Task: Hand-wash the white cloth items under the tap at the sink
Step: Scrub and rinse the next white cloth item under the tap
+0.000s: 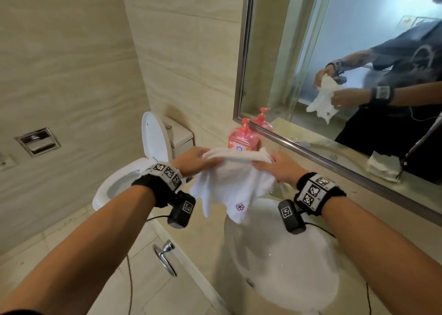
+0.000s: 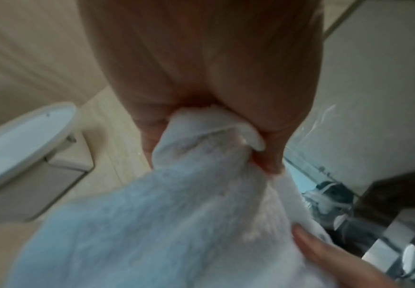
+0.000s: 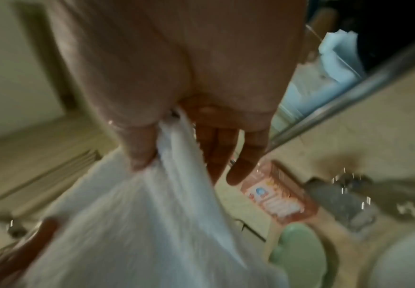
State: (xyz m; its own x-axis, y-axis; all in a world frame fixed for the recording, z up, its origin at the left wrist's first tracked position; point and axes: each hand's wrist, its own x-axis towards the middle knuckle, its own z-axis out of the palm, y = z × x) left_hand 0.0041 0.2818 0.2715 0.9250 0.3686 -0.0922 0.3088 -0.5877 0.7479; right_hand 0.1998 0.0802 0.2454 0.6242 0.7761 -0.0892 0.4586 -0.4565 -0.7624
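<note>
A white cloth (image 1: 229,183) with a small purple flower on one corner hangs in the air above the white sink (image 1: 287,271). My left hand (image 1: 193,161) grips its upper left edge, and the left wrist view shows the cloth (image 2: 176,214) bunched between thumb and fingers. At the cloth's upper right edge my right hand (image 1: 275,168) pinches it; in the right wrist view the cloth (image 3: 139,224) sits between the thumb and the fingers, the outer fingers straight. More folded white cloths (image 1: 382,168) show in the mirror. The tap (image 3: 344,196) shows blurred in the right wrist view.
A pink soap bottle (image 1: 242,140) stands on the beige counter (image 1: 208,231) behind the cloth. A toilet (image 1: 134,171) with its lid up is at the left. The mirror (image 1: 346,51) runs along the back wall. A chrome towel ring (image 1: 165,257) hangs below the counter edge.
</note>
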